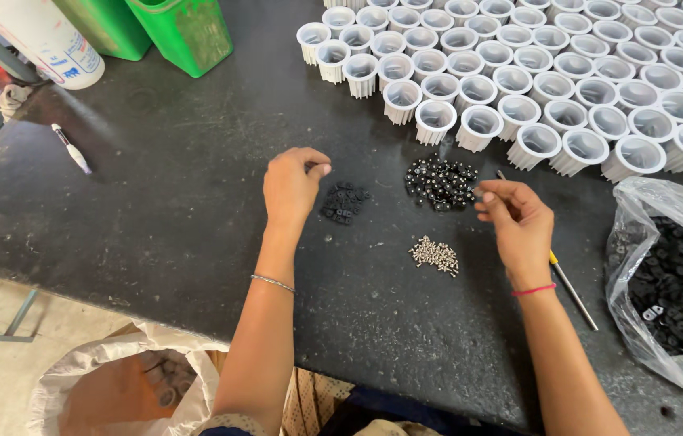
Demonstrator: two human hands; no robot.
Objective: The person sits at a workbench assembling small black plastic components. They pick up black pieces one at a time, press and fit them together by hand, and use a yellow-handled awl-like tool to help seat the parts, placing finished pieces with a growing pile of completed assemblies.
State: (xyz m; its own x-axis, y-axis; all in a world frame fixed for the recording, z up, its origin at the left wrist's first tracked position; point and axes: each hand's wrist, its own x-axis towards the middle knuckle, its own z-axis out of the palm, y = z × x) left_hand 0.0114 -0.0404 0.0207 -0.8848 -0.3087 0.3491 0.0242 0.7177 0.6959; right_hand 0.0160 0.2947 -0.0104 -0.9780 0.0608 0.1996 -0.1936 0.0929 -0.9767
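Pinching above small black parts [345, 202], the left hand [293, 187] hovers just beside.

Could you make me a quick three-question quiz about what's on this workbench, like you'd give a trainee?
1. True or false: the left hand pinches a small part above the pile of small black pieces.
2. Which heap lies nearest the person's body? A) the shiny black beads B) the small silver screws C) the white ribbed cups
3. Fill in: the clear plastic bag at the right edge of the dark table holds many small ____ parts.

Key
1. True.
2. B. The screws lie between the forearms, closer than either black pile.
3. Black. The right hand works beside the beads, with a thin yellow-handled tool under its wrist.
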